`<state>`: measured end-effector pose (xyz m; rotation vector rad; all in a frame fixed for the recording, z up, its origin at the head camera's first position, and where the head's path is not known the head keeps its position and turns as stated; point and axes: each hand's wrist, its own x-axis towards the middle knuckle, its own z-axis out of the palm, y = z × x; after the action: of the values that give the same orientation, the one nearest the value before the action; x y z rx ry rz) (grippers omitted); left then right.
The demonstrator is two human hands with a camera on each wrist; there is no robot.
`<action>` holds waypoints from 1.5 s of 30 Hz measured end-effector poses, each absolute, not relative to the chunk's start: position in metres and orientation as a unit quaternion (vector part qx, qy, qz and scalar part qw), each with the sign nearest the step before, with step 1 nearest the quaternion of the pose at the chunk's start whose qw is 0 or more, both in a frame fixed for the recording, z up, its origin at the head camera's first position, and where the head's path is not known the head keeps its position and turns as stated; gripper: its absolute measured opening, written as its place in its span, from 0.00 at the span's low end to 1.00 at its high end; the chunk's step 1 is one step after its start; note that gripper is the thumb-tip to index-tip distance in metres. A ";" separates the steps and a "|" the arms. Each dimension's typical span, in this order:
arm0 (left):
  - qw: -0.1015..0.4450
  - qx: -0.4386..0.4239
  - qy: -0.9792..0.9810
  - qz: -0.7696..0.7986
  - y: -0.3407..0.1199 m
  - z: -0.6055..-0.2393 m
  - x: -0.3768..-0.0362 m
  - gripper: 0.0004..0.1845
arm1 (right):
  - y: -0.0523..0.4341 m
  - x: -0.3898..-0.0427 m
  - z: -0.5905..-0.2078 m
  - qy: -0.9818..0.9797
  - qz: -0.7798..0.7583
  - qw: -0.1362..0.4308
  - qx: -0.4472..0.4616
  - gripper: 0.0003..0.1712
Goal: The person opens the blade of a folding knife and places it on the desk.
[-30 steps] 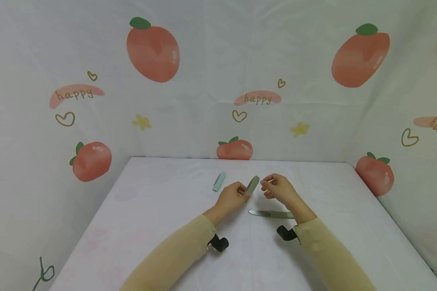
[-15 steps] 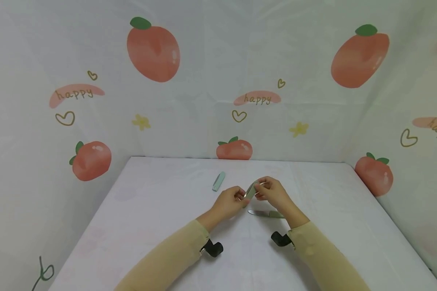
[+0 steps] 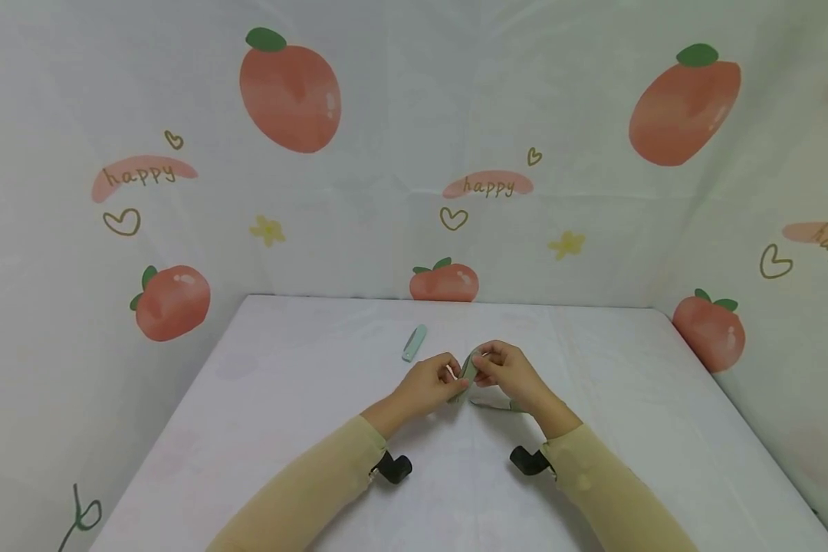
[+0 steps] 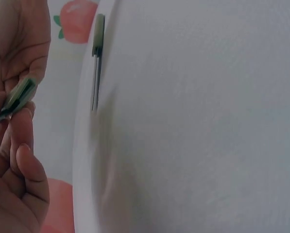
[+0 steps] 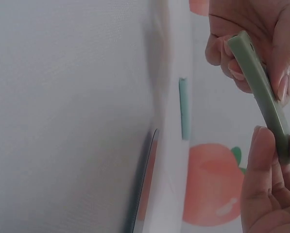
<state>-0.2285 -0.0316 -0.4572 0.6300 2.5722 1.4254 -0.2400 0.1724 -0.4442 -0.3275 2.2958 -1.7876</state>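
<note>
Both hands hold a slim olive-green slotted piece (image 3: 468,369) raised off the table, tilted, its exact kind unclear. My left hand (image 3: 424,386) pinches its lower end; in the right wrist view a small hole shows near that end of the green piece (image 5: 261,90). Fingers and thumb of my right hand (image 3: 514,376) grip the upper end. Below lies a small knife (image 3: 494,403), blade pointing left, its green handle partly hidden by the right hand. That knife (image 4: 97,53) lies whole in the left wrist view.
Farther back on the white tabletop (image 3: 303,368) lies a mint-green slotted piece (image 3: 414,343) of similar shape. A white fruit-printed cloth (image 3: 372,230) hangs behind the table. Black wrist cameras (image 3: 395,468) jut inward from both sleeves.
The right hand has moved left and down from beside the green piece and now grips its upper end. The left hand has shifted slightly down and left with the piece.
</note>
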 end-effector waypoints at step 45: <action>0.009 0.221 0.791 0.571 -0.056 -0.458 -0.236 0.11 | 0.196 -0.235 -0.442 0.730 -0.654 0.148 -0.133 0.14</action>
<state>-0.2361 -0.0557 -0.4581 0.6889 2.4704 1.7827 -0.2349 0.1961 -0.4417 -0.3834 2.0982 -1.8817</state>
